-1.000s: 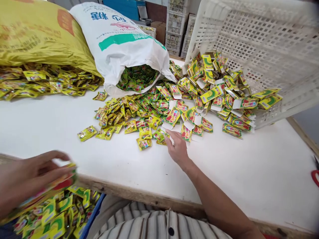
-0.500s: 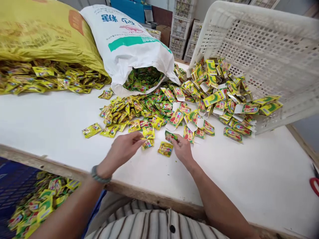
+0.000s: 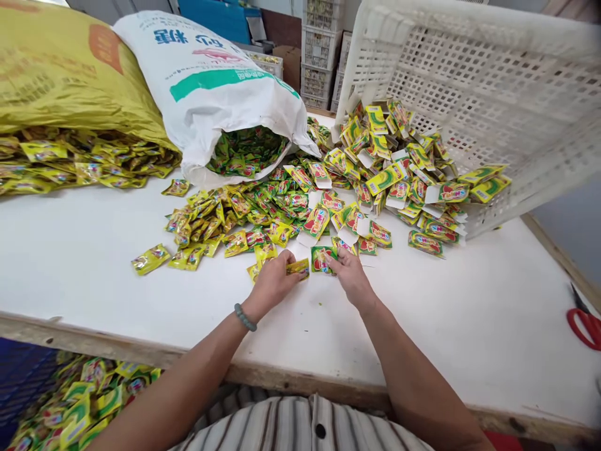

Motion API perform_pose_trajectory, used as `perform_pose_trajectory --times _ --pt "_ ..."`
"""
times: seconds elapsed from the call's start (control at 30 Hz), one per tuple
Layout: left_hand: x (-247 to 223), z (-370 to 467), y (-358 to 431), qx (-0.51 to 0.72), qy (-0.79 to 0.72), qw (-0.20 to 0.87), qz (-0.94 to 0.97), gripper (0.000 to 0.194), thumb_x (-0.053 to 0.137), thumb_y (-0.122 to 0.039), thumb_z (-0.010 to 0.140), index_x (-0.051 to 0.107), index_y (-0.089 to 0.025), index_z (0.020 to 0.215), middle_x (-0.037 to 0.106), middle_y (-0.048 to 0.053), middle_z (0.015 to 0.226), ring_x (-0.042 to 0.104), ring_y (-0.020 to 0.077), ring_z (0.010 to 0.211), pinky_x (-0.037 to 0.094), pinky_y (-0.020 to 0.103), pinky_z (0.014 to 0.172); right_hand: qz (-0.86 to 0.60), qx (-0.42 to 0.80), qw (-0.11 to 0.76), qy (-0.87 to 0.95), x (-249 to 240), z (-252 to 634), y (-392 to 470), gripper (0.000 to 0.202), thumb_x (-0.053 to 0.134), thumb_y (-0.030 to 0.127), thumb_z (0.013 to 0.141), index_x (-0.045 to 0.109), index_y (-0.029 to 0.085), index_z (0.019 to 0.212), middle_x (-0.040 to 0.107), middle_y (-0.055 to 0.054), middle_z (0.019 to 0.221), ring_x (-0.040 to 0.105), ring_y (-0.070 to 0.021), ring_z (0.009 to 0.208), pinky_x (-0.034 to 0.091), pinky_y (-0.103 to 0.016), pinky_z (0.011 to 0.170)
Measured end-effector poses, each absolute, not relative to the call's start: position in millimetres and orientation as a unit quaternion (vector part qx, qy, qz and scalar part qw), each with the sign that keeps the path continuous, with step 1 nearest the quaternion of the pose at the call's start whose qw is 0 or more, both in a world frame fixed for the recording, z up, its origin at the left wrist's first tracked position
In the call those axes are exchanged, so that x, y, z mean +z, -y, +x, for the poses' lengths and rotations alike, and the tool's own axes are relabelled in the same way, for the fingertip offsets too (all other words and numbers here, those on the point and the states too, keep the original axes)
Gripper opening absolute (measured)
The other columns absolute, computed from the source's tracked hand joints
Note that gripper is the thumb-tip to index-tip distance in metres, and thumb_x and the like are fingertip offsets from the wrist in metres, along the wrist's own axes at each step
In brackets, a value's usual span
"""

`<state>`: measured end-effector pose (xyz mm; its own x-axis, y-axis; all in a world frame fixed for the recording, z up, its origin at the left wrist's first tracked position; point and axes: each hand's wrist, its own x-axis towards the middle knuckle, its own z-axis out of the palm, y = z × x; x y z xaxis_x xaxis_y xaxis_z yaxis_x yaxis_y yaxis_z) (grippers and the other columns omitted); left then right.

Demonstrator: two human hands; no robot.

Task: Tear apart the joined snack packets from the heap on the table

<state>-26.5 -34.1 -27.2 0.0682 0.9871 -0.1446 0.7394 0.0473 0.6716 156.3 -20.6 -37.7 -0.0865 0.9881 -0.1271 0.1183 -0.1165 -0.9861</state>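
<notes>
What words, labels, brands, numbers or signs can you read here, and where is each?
"砂糖", upside down, on the white sack
Green band: print too small
Yellow sack: print too blurred
Small cartons: "T", then unclear letters
Foil packets: too small
No readable numbers

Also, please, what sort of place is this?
Probably a small packing workshop, perhaps for sweets: green sachets spread from a white sack, small printed cartons spill from a tipped plastic crate, and more crates stand stacked behind.
</notes>
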Motion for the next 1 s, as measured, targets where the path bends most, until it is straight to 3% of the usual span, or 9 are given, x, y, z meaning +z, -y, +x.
perform_pose_trajectory --times 0.13,0.23,0.47,0.7,0.87,1.0 --pt "-28.9 -29.1 33.8 0.332 -0.549 0.54 0.546 0.034 0.073 -0.042 0.068 0.055 -0.019 0.085 0.061 -0.002 0.07 0.053 0.0144 0.059 0.037 0.026 0.055 -0.492 0.6 0.414 0.477 -36.8 153.8 23.2 0.029 0.069 0.046 0.072 0.063 0.02 0.08 0.064 0.0 0.072 0.056 -0.015 0.065 0.043 -0.028 0.062" --pt "-26.7 -27.0 34.6 0.377 -0.493 0.632 0.464 0.04 0.078 -0.039 0.063 0.057 -0.016 0.089 0.064 -0.001 0.074 0.056 0.0132 0.063 0.042 0.025 0.06 -0.487 0.595 0.45 0.455 -35.8 151.1 23.7 0.024 0.072 0.041 0.07 0.063 0.019 0.074 0.063 0.001 0.07 0.055 -0.0139 0.065 0.044 -0.028 0.064" --pt "-21.9 -18.1 35.7 0.422 -0.471 0.672 0.385 0.046 0.083 -0.034 0.059 0.064 -0.014 0.095 0.07 0.002 0.077 0.061 0.013 0.066 0.047 0.026 0.065 -0.504 0.595 0.531 0.333 -28.5 139.4 25.5 0.04 0.082 0.039 0.055 0.055 0.021 0.079 0.064 0.002 0.074 0.059 -0.0143 0.068 0.05 -0.029 0.065" --pt "-21.1 -19.2 32.9 0.448 -0.484 0.652 0.374 0.04 0.082 -0.041 0.063 0.065 -0.015 0.088 0.071 0.002 0.076 0.062 0.013 0.066 0.046 0.024 0.062 -0.527 0.596 0.419 0.437 -32.9 138.7 29.7 0.034 0.077 0.044 0.064 0.054 0.019 0.07 0.052 0.006 0.054 0.043 -0.009 0.05 0.034 -0.023 0.049" --pt "-13.7 -22.7 25.4 0.372 -0.471 0.663 0.448 0.042 0.083 -0.044 0.06 0.064 -0.015 0.083 0.071 0.003 0.075 0.064 0.0161 0.068 0.048 0.027 0.066 -0.497 0.628 0.382 0.462 -18.4 148.3 29.4 0.038 0.074 0.049 0.069 0.064 0.019 0.091 0.066 0.0 0.082 0.06 -0.0137 0.072 0.048 -0.025 0.06" --pt "-2.1 -26.3 1.8 0.276 -0.466 0.623 0.565 0.035 0.072 -0.044 0.072 0.062 -0.016 0.091 0.068 0.003 0.072 0.062 0.0171 0.064 0.049 0.029 0.061 -0.512 0.611 0.381 0.467 -21.7 154.2 24.4 0.038 0.074 0.05 0.068 0.066 0.017 0.084 0.068 -0.002 0.077 0.064 -0.0171 0.069 0.05 -0.027 0.058"
